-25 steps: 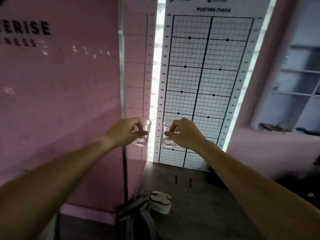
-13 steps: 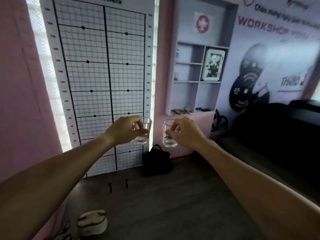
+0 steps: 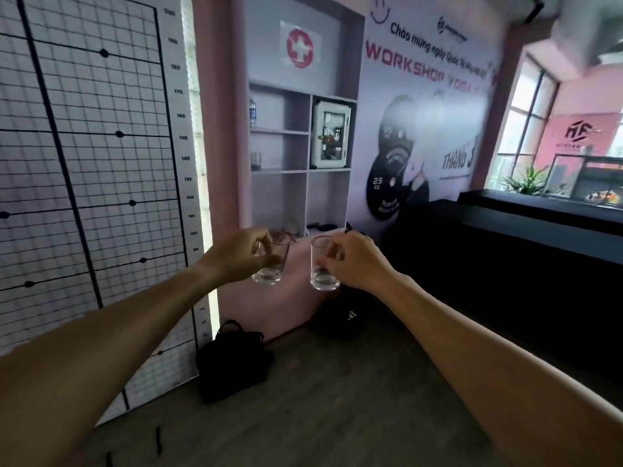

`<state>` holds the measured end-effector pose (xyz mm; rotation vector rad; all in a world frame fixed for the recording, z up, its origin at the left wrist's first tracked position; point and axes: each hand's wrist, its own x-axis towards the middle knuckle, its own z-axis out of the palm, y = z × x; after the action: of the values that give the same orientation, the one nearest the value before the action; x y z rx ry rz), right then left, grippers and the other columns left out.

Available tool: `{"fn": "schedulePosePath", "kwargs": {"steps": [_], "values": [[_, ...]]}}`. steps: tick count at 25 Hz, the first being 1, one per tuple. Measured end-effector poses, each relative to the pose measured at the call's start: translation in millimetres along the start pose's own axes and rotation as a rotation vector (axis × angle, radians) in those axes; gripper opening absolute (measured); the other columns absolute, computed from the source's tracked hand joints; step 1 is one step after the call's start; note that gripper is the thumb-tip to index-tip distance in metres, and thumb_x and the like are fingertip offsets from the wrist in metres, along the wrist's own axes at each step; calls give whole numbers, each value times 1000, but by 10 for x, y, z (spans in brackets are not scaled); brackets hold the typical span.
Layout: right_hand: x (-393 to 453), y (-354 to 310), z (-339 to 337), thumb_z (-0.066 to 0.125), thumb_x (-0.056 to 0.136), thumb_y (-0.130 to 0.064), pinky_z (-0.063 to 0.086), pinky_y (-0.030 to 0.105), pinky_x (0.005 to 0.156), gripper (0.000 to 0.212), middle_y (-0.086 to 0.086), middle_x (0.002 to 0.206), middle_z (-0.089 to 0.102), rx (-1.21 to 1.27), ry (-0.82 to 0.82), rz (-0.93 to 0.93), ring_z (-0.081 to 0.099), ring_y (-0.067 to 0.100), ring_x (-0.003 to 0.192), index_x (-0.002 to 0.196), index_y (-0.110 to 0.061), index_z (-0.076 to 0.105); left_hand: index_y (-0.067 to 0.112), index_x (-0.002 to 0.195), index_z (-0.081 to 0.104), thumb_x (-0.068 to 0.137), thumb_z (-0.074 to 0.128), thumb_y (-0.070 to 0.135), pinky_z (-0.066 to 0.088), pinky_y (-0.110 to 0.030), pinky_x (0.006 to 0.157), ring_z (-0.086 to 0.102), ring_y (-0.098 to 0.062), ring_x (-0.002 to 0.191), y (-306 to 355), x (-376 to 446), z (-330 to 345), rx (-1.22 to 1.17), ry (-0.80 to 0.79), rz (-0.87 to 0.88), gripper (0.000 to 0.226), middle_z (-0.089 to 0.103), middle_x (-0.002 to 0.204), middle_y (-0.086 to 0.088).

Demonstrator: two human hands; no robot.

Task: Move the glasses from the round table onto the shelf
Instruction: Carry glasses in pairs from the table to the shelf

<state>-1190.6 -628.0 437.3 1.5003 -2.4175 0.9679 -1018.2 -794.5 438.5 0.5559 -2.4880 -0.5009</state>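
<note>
Each of my hands carries a clear drinking glass in front of me, held in the air above the floor. My left hand point(image 3: 241, 256) grips the left glass point(image 3: 272, 272) by its side. My right hand point(image 3: 357, 261) grips the right glass point(image 3: 321, 278), which stands upright. The white built-in shelf point(image 3: 279, 171) is straight ahead in a wall niche, beyond both glasses. One dark glass point(image 3: 256, 161) stands on its middle-left board. The round table is out of view.
A water bottle point(image 3: 252, 112) and a white cabinet box point(image 3: 330, 136) sit in the shelf. Two black bags point(image 3: 232, 358) point(image 3: 340, 318) lie on the floor below it. A posture grid chart point(image 3: 84, 163) covers the left wall; a dark counter point(image 3: 505, 251) runs along the right.
The view has swung to the right, from the pink wall and grid chart onto the shelf niche, which is now closer and central. Both hands have kept their glasses held out in front.
</note>
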Motion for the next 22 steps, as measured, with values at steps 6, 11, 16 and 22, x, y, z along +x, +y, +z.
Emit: {"fn": "schedulePosePath", "kwargs": {"steps": [6, 11, 16, 22], "values": [[955, 453, 213, 73, 80, -43, 48, 40, 91, 18, -14, 76, 53, -28, -6, 46, 55, 17, 84, 79, -27, 65, 24, 81, 63, 76, 80, 43, 37, -25, 56, 54, -15, 63, -504, 1131, 331, -11, 57, 17, 26, 60, 68, 5], [1851, 933, 576, 73, 77, -47, 48, 40, 93, 22, -4, 97, 63, -18, 9, 33, 61, 22, 98, 81, -25, 70, 24, 79, 62, 75, 79, 48, 37, -26, 56, 52, -8, 60, -905, 1925, 614, -2, 64, -10, 30, 58, 66, 8], [2903, 1462, 838, 72, 79, -48, 49, 31, 77, 21, 2, 94, 67, 22, -17, -35, 63, 21, 86, 72, -31, 62, 23, 77, 62, 74, 78, 53, 44, -31, 62, 58, -16, 65, -1299, 2889, 902, 6, 91, -55, 34, 63, 69, 4], [4293, 2013, 966, 72, 81, -45, 54, 37, 78, 20, 0, 92, 64, 31, -67, -121, 63, 22, 85, 72, -32, 59, 24, 75, 61, 73, 79, 51, 45, -31, 63, 57, -17, 64, -1596, 4177, 1096, -5, 185, -95, 33, 65, 67, 1]]}}
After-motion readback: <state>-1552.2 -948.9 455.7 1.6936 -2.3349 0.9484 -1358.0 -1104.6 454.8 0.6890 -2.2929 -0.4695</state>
